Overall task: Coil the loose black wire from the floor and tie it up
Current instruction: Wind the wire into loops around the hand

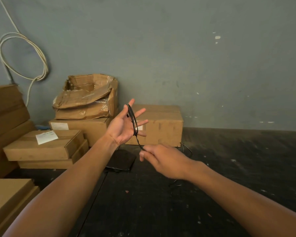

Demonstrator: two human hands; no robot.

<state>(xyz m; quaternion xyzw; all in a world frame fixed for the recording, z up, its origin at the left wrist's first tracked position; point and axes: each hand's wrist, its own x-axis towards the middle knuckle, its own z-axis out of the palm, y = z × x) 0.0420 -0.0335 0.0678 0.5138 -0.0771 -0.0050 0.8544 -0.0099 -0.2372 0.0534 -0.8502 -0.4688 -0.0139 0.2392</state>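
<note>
Around the spread fingers (140, 111) of the left hand (125, 124), the black wire (133, 120) is sitting in several loops, w/ palm facing up and fingers straight, splayed apart, not curling round anything. From the bottom of the coil, one strand is running down and slightly right to the right hand (162, 159), just below and right of the left hand. Right thumb and forefinger are pinching that strand at their tips; other fingers of that hand are curling loosely under. Hand looks a bit motion-blurred, so exact grip past the pinch is hard to tell. More wire is trailing on the dark floor (229, 168), right of and below the right hand, thin loops only faintly showing.

Behind the left fingers, a closed cardboard box (161, 124) is standing vs. the grey wall (178, 48). Left of it, a torn open box (89, 96) is sitting atop other flat cartons (41, 144). Below the left wrist, a dark flat object (121, 161) is lying on the floor. Far upper left, a white cable coil (24, 55) is hanging on the wall.
</note>
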